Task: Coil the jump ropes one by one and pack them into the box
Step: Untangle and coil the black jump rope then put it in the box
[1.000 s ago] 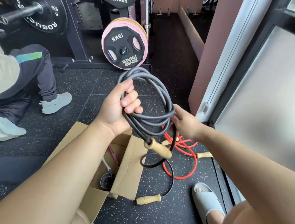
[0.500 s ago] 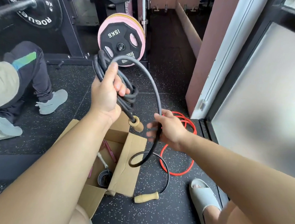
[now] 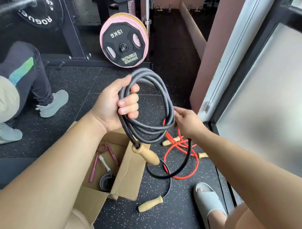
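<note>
Since half a second ago the left hand (image 3: 111,104) has dropped from the upper left toward the middle of the frame, and the black jump rope (image 3: 145,130) has opened from a tight bunch into wide round loops. The left fingers (image 3: 129,101) are curled tightly round the left side of the coil. The right hand (image 3: 187,122) has moved right to the coil's right edge, where its fingers close on the strand. From there the loose tail drops, curls on the floor (image 3: 156,223) and ends at a wooden handle (image 3: 150,203) beside the cardboard box (image 3: 129,176). The other handle (image 3: 146,154) hangs below the coil, over the box flap. A red jump rope (image 3: 177,178) lies uncoiled on the floor, right of centre.
</note>
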`<state>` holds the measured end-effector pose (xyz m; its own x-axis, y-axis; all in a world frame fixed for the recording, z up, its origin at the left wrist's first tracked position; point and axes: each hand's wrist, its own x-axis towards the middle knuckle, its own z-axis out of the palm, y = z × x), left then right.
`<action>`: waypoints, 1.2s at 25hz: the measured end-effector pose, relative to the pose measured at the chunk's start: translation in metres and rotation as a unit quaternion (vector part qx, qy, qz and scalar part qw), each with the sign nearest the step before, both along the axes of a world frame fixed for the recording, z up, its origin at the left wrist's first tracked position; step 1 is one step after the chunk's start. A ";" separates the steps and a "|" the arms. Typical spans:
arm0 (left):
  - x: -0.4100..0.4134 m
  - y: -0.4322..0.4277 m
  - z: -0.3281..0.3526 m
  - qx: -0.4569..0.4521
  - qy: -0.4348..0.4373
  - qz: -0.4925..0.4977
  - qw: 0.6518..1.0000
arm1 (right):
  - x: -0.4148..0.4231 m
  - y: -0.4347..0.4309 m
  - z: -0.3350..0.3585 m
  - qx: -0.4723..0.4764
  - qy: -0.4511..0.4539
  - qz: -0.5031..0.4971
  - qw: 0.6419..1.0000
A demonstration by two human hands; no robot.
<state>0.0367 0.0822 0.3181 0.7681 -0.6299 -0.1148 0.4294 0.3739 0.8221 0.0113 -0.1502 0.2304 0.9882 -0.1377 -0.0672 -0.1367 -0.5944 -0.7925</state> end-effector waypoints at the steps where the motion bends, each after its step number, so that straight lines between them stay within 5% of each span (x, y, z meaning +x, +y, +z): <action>1: 0.001 0.000 -0.001 -0.020 0.003 0.010 1.000 | -0.004 0.008 0.003 -0.014 0.030 0.031 0.999; 5: 0.004 -0.009 -0.004 -0.071 0.003 0.167 0.983 | -0.024 0.043 0.011 -0.053 0.099 0.170 0.979; 7: 0.004 -0.017 -0.007 -0.038 -0.024 0.243 0.969 | -0.030 0.053 0.008 0.001 0.169 0.214 0.962; 11: 0.002 -0.025 -0.012 0.024 -0.087 0.331 0.939 | -0.029 0.062 0.004 0.161 0.160 0.105 0.968; 13: 0.003 -0.023 -0.012 0.068 -0.150 0.340 0.926 | -0.030 0.061 0.011 0.270 0.171 0.090 0.943; 14: 0.004 -0.023 -0.013 0.094 -0.183 0.336 0.919 | -0.030 0.057 0.016 0.259 0.168 0.101 0.946; 17: 0.004 -0.022 -0.020 0.163 -0.261 0.305 0.901 | -0.025 0.039 0.024 -0.030 0.118 0.173 0.977; 20: -0.001 -0.027 -0.019 0.184 -0.257 0.286 0.905 | -0.015 0.024 0.030 -0.253 0.072 0.202 0.943; 26: 0.000 -0.019 -0.009 0.157 -0.194 0.272 0.929 | -0.001 0.002 0.030 -0.293 0.090 0.133 0.943; 30: -0.004 -0.026 -0.027 0.214 -0.231 0.276 0.908 | -0.013 0.023 0.023 -0.298 0.055 0.209 0.930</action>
<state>0.0326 0.0563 0.2911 0.9817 -0.1077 0.1568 -0.1542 0.0321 0.9875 -0.0017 -0.1269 0.2539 0.9555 0.2112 -0.2058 0.1439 -0.9431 -0.2996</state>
